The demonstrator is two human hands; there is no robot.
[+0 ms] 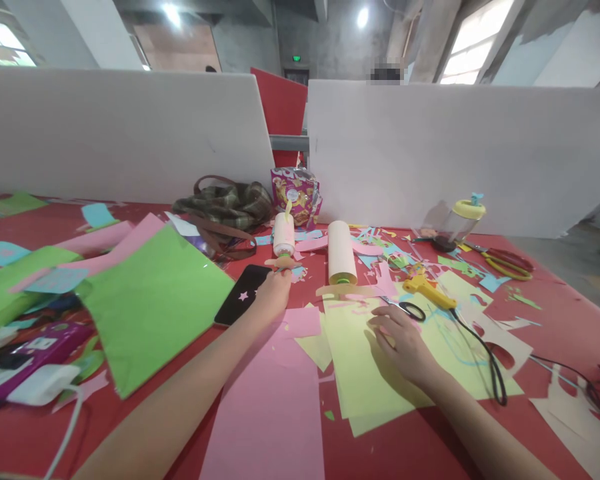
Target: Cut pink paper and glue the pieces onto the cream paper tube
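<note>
My left hand (pixel 275 288) reaches forward over the red table (pixel 45 230), its fingers closed on the base of a small cream paper roll (pixel 283 235) with a green end. A black phone (pixel 243 294) with pink stars lies just left of that hand. My right hand (pixel 401 340) rests on a pale yellow sheet (pixel 365 373), fingers curled, and I cannot make out anything in them. Black-handled scissors (pixel 409 309) lie just beyond its fingertips. A larger cream roll (pixel 341 252) lies between the two hands.
A yellow glue gun (pixel 427 291) with a black cord, red-and-yellow scissors (pixel 507 261), a lidded clear jar (pixel 457 223), a plaid bag (pixel 225 207) and a snack packet (pixel 295 190) sit farther back. Green (pixel 150 307) and pink (pixel 275 413) sheets lie near me. White partitions (pixel 430 153) wall the far edge.
</note>
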